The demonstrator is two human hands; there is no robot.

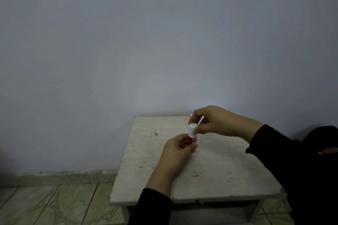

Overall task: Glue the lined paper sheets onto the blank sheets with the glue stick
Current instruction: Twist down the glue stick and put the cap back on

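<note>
while your left hand [175,149] grips the red barrel of the glue stick [192,136] with curled fingers, the stick stands roughly upright above the table [146,151], cap end up. this hold appears to serve one purpose: the lower hand fixes the barrel so that the upper hand can work the cap. your right hand [210,122] comes in from the right and pinches the white cap [192,129] between thumb and fingertips, the remaining fingers arched over the top. both hands are therefore closed on the same item, one on the barrel, one on the cap.

note the pose. your left forearm rises from the near edge of the table, wrist bent slightly inward, palm turned toward the stick. your right forearm crosses the far right corner of the table, wrist raised, the hand above the left one. both arms wear dark sleeves [274,151].

judged from this arrangement, the step in hand is opening or closing the glue stick; which of the two cannot be told. the cap looks seated on the barrel.

a small white shape, possibly a paper corner [202,119], shows behind your right hand at the far edge of the table. the lined and blank sheets cannot otherwise be made out; the pale tabletop may hide them.
</note>
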